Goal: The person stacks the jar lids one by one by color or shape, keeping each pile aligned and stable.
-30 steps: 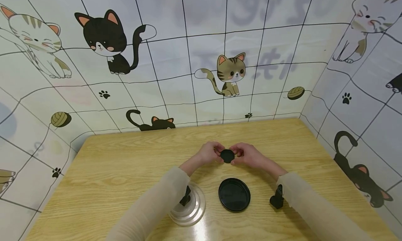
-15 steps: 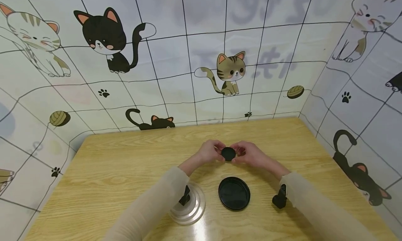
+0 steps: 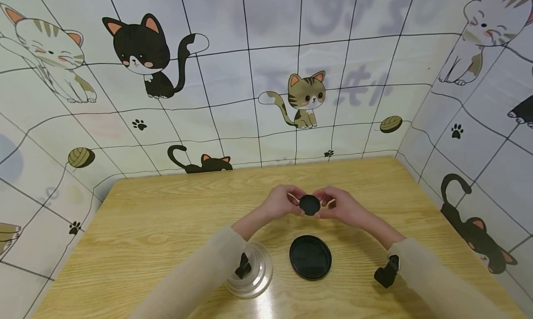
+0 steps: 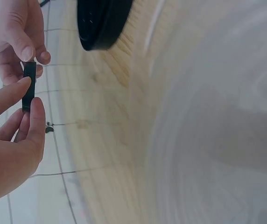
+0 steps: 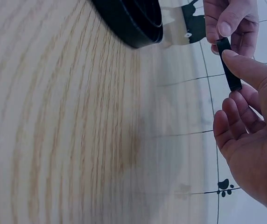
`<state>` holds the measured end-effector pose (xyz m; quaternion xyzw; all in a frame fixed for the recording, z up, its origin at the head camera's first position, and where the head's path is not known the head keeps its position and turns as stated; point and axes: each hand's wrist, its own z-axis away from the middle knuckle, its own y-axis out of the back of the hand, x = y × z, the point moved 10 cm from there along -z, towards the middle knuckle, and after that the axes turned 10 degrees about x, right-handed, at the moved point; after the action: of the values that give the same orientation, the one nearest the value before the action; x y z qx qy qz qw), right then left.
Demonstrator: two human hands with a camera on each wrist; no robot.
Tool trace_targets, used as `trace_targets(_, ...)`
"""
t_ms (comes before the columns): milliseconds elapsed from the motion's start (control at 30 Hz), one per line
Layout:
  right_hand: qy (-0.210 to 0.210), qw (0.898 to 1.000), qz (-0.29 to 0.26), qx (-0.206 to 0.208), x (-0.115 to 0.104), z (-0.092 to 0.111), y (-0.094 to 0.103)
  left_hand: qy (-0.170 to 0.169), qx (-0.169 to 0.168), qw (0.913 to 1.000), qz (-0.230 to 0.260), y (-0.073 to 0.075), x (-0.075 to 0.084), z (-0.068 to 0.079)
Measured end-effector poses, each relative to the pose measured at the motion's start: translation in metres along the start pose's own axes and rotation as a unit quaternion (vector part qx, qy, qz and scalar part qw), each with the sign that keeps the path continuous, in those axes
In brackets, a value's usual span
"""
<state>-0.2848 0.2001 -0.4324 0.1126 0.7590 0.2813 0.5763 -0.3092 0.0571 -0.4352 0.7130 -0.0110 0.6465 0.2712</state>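
Between both hands is a small round black disc (image 3: 310, 205), like a cap, held above the far half of the table. My left hand (image 3: 284, 202) pinches its left edge with thumb and fingers. On the opposite edge, my right hand (image 3: 339, 206) grips it the same way. Seen edge-on in the left wrist view, the disc (image 4: 29, 87) is thin with a flat rim. The right wrist view also shows the disc (image 5: 229, 64) from the side, thumbs and fingertips on it.
A larger round black lid (image 3: 310, 257), with a raised rim, lies on the wooden table (image 3: 166, 226) nearer the body. Left of it stands a clear ringed container (image 3: 262, 275), partly behind the left sleeve. Cat-patterned cloth walls (image 3: 233, 78) enclose the table's back and sides.
Both hands have shifted slightly to the right with the disc, which looks a little larger in view. The right forearm has swung outward. The lid and clear container stay where they were.
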Motion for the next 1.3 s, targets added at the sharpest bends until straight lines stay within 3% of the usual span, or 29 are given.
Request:
trace_targets(300, 0.017, 1.0, -0.012, -0.003, -0.023, 0.02, 0.0, -0.03, -0.015, 0.9993, -0.018, -0.001, 0.022, 0.029)
trace_targets(700, 0.068, 0.996, -0.046, -0.032, -0.05, 0.046, -0.018, -0.031, -0.001, 0.9992, -0.027, 0.002, 0.03, 0.07)
trace_targets(1000, 0.065, 0.995, -0.034, -0.069, -0.05, 0.065, -0.035, -0.033, -0.015, 0.9992, -0.015, -0.01, 0.02, 0.094)
trace_targets(1300, 0.035, 0.992, -0.03, -0.121, -0.04, 0.076, -0.055, -0.009, -0.034, 0.9987, -0.036, -0.025, 0.002, 0.103)
